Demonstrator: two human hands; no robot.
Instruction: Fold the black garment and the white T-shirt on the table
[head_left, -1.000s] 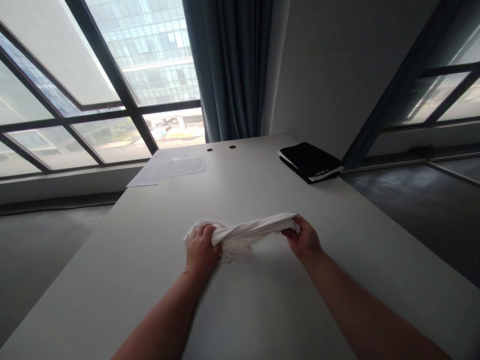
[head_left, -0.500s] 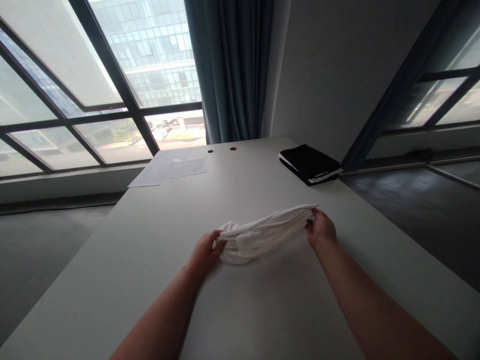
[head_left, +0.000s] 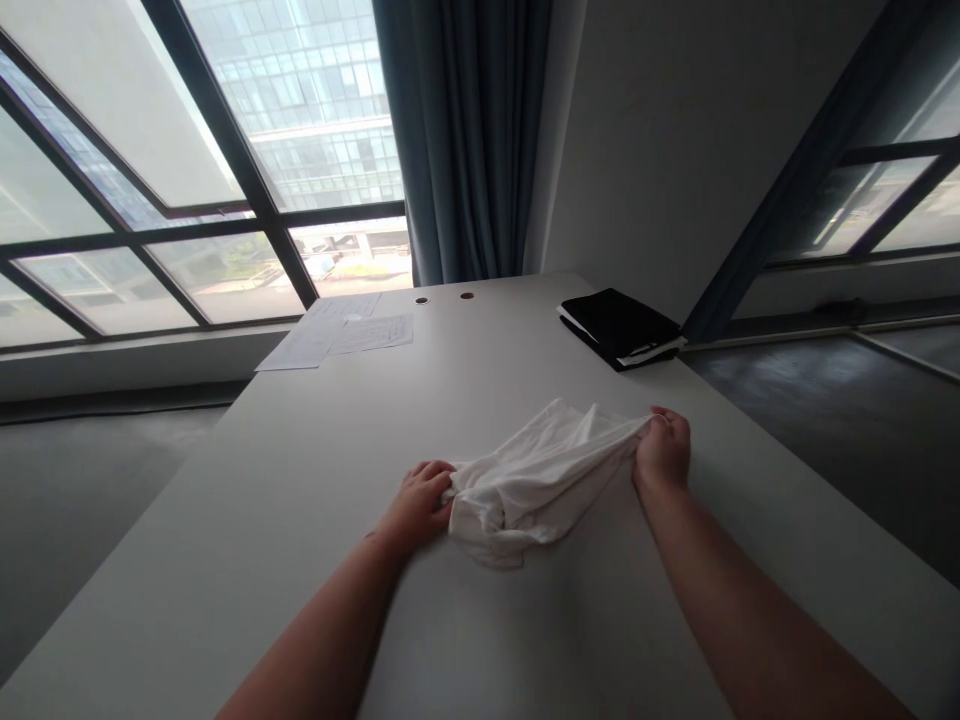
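A crumpled white cloth (head_left: 536, 480), thin and with loose folds, stretches between my two hands above the white table (head_left: 480, 380). My left hand (head_left: 424, 505) pinches its left end, fingers curled over the fabric. Higher and to the right, my right hand (head_left: 664, 450) grips the other end in a closed fist. The middle of the cloth sags and spreads, with one part hanging towards me. Whether it is a garment I cannot tell from its bunched shape.
A black folder (head_left: 622, 325) with white papers inside lies at the table's right edge. Printed sheets (head_left: 330, 335) lie at the far left corner. Two round cable holes sit near the far edge. Beyond stand a blue curtain (head_left: 469, 150) and windows (head_left: 315, 110).
My right hand has moved a little to the right, pulling the cloth wider. The cloth has gone from a narrow roll to a looser, broader spread. My left hand stays nearly in place.
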